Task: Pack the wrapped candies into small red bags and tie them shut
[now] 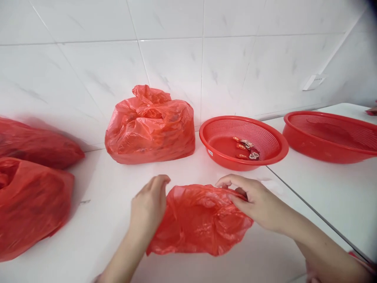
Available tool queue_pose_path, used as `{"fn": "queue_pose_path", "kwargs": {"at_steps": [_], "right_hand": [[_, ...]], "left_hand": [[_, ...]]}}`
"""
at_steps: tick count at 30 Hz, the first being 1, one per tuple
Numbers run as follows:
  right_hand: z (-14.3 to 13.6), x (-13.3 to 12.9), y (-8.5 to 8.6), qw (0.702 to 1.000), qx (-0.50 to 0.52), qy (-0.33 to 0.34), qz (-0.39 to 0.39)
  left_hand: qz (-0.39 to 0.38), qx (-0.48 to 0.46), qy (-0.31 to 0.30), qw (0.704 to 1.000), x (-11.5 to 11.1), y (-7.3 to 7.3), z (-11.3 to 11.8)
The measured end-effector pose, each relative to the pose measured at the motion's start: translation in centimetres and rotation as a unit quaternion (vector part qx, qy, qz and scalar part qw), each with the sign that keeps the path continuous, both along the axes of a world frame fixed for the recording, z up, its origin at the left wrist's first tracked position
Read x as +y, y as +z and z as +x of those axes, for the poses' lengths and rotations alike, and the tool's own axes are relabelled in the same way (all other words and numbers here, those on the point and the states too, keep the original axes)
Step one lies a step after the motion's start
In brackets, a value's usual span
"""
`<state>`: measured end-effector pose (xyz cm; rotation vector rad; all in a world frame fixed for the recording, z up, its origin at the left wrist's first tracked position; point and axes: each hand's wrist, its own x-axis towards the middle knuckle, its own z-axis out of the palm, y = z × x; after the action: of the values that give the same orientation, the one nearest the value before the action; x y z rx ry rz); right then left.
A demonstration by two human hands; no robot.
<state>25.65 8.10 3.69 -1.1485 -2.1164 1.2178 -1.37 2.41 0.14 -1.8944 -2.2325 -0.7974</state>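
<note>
A thin red plastic bag (197,224) lies on the white table in front of me, its mouth spread wide. At the bag's left edge is my left hand (150,200), its fingers bent together and partly hidden; whether they pinch the plastic is unclear. My right hand (250,196) grips the bag's upper right rim between thumb and fingers. Behind the bag stands a full, bunched-up red bag (150,133). To the right of that, a red mesh basket (218,157) holds several small red and white wrapped packets (247,147).
Two more filled red bags (32,204) sit at the left edge. A second red basket (326,151) stands at the right on the adjoining table, past a seam. A tiled wall with a socket (314,81) closes off the back. A small red thing shows at the far right.
</note>
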Motion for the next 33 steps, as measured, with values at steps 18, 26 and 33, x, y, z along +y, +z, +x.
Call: {"fn": "queue_pose_path", "kwargs": {"at_steps": [18,26,33], "right_hand": [[2.2,2.7,-1.2,0.986,-0.096,0.128,0.055],[1.8,0.2,0.5,0.948,-0.100,-0.013,0.301],[-5.0,1.0,-2.8,0.925,-0.207,0.165,0.271]], "left_hand": [[-0.149,0.142,0.000,0.979,0.5,-0.3,-0.1],[-0.207,-0.057,-0.047,0.975,0.1,0.3,1.0],[-0.256,-0.219,-0.114,0.935,-0.1,1.3,2.4]]}}
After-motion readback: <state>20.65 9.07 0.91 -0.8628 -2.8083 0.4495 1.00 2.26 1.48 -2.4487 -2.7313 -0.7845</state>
